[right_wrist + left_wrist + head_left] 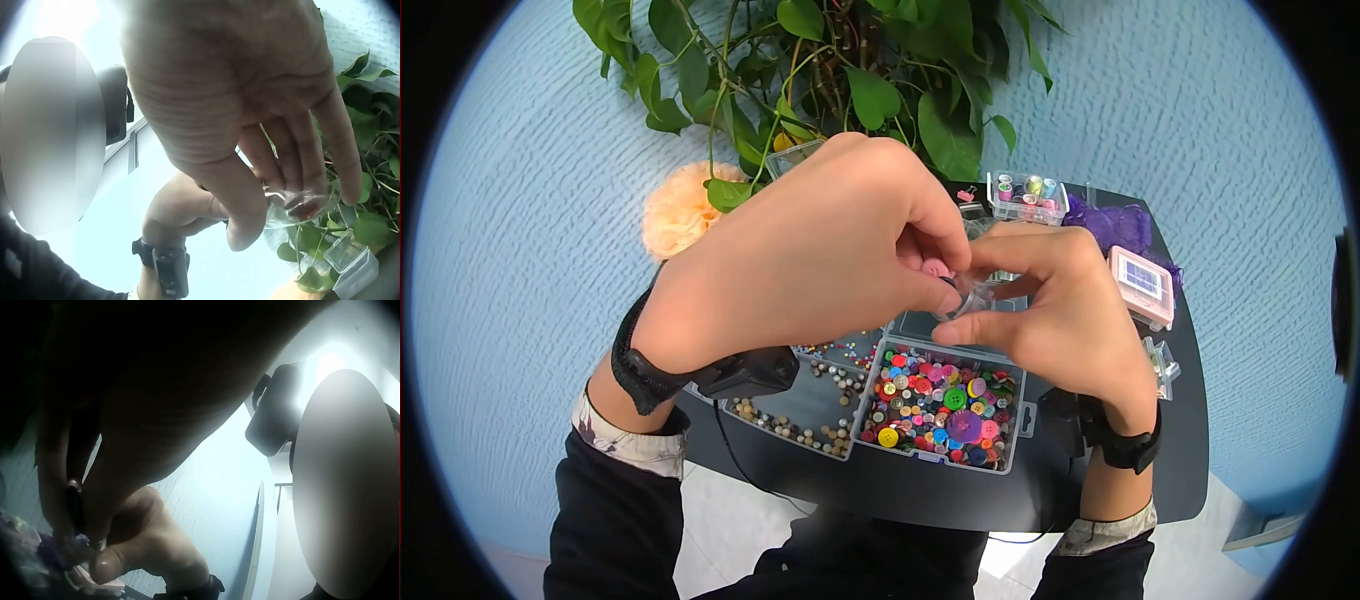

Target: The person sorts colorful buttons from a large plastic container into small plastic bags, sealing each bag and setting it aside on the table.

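Above the table, my left hand (805, 250) pinches a dark round piece between thumb and fingers, with a pink round piece (936, 268) tucked against the fingers. A small clear plastic bag (976, 300) lies between both hands, and my right hand (1065, 310) grips it with thumb and fingers. In the right wrist view the crinkled bag (294, 209) shows under the fingers of the right hand (250, 87), with something reddish inside or behind it. The left wrist view is dark; the left hand (144, 406) meets the right hand (156, 544) there.
Below the hands, a divided box holds colourful buttons (965, 427) and beads (835, 435). Behind are a thread spool box (1028, 200), purple mesh (1112, 225) and a pink case (1142, 285). A leafy plant (870, 95) overhangs the back; a peach pompom (680, 212) sits left.
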Demonstrator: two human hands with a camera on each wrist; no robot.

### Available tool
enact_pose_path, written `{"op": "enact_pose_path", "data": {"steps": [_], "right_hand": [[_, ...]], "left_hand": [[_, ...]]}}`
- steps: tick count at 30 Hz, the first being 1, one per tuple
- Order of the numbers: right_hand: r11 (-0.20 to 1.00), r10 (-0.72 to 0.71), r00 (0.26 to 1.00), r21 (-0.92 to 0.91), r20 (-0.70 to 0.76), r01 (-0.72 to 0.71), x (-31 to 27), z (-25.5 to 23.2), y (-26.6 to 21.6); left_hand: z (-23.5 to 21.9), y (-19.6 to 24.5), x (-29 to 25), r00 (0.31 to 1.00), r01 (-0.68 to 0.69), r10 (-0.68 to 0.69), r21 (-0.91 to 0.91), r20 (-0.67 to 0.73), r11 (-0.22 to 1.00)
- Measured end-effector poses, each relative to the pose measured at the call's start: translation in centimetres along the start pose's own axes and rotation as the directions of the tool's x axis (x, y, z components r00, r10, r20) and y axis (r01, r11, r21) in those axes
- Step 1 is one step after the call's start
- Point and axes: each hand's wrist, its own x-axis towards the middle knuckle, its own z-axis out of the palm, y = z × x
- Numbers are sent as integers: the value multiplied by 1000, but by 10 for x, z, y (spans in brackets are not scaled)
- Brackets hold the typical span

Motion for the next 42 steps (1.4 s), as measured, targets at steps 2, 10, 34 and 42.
{"op": "enact_pose_path", "data": {"steps": [2, 10, 34, 42], "right_hand": [[999, -45, 999, -22, -22, 44, -15, 4, 14], [1000, -6, 1000, 22, -3, 6, -10, 5, 11], [999, -43, 992, -35, -117, 39, -11, -5, 9], [998, -52, 990, -42, -128, 47, -10, -1, 0]], "left_hand": [[21, 2, -4, 999, -24, 26, 45, -30, 999], [15, 7, -4, 994, 102, -101, 19, -46, 995], [38, -26, -19, 978, 111, -113, -24, -173, 994], [118, -67, -29, 895, -280, 230, 79, 383, 957]]}}
